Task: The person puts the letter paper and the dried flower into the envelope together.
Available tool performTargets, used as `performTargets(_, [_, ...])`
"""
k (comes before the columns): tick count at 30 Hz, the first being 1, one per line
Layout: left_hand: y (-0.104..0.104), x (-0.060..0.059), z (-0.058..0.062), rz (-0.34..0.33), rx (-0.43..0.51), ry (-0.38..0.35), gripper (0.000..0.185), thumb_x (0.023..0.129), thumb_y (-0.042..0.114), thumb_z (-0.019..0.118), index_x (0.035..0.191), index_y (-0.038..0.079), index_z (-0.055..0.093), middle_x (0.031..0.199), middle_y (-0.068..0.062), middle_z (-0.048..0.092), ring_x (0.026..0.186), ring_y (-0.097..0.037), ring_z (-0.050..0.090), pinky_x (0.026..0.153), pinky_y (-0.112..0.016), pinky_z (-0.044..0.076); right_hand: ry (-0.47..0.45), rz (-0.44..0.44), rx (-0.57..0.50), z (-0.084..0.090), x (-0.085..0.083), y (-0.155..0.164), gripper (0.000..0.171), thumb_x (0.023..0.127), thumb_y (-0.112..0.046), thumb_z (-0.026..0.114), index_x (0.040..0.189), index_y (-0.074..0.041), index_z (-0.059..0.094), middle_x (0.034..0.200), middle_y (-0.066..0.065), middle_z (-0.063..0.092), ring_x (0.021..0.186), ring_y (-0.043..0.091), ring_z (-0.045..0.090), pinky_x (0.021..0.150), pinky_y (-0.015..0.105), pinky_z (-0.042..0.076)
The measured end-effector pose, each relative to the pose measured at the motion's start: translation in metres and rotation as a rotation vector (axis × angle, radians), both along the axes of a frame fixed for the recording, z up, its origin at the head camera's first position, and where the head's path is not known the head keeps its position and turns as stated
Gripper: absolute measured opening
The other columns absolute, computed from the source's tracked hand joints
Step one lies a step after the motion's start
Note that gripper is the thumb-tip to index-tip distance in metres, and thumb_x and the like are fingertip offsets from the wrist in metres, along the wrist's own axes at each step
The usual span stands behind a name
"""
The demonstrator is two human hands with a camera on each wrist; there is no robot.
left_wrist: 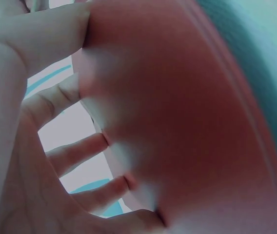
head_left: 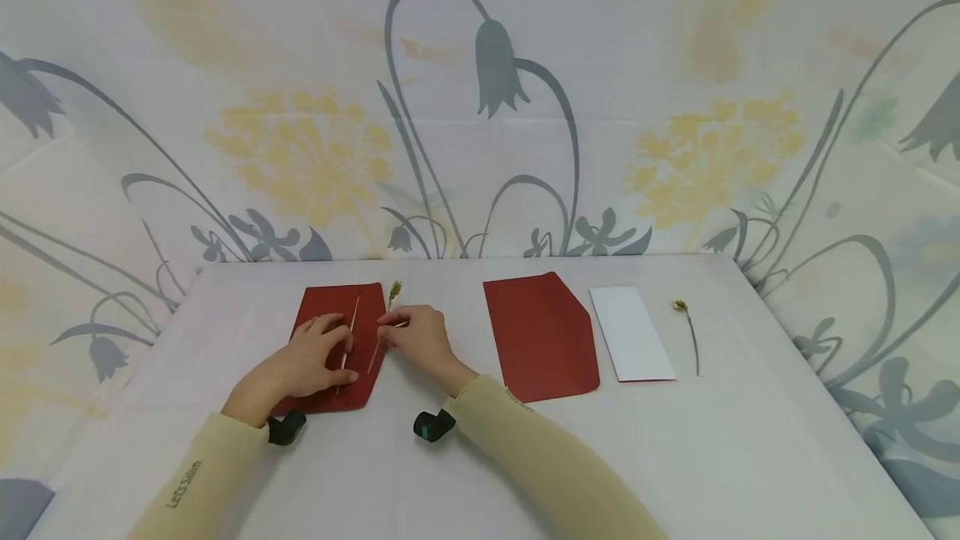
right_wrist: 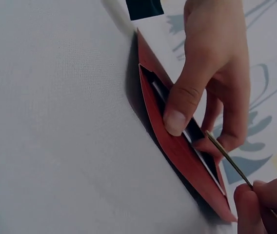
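My left hand [head_left: 311, 357] lies over a red envelope [head_left: 313, 304] at the left of the table, thumb and bent fingers gripping it beside its slit. In the right wrist view the mouth of this envelope gapes, with a pale edge inside, and the left thumb [right_wrist: 181, 109] rests on the near panel. The left wrist view has the fingertips spread along the red paper. My right hand [head_left: 423, 340] pinches the thin stem of a dried flower [head_left: 394, 290] between thumb and finger. In the right wrist view the stem's end [right_wrist: 221, 147] points at the parted mouth.
Right of the hands lies a second red envelope [head_left: 542, 340]. Beside it is a white card [head_left: 630, 332] with a red lower edge, then another dried flower [head_left: 692, 338]. A patterned cloth [head_left: 480, 182] hangs behind the white table [head_left: 360, 482].
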State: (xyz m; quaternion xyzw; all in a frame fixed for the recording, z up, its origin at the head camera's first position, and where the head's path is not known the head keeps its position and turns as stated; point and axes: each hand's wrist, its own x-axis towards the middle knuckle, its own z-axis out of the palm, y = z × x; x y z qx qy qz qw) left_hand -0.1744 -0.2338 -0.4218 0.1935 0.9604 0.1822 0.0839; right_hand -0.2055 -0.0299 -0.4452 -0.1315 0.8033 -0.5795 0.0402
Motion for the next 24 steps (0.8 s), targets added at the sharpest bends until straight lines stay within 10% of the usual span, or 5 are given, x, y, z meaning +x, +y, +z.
performTargets(24, [-0.005,0.002,0.006,-0.03,0.068,0.055,0.034,0.08,0.03,0.083,0.096,0.016,0.056,0.141,-0.033,0.042,0.127,-0.058,0.039,0.097,-0.071,0.038,-0.146,-0.158,-0.016,-0.012,-0.006,-0.047,0.005,0.085,-0.008,0.075,0.086,-0.013,0.077,0.077,-0.008,0.064,0.069,0.004,0.056,0.058,0.019,0.045])
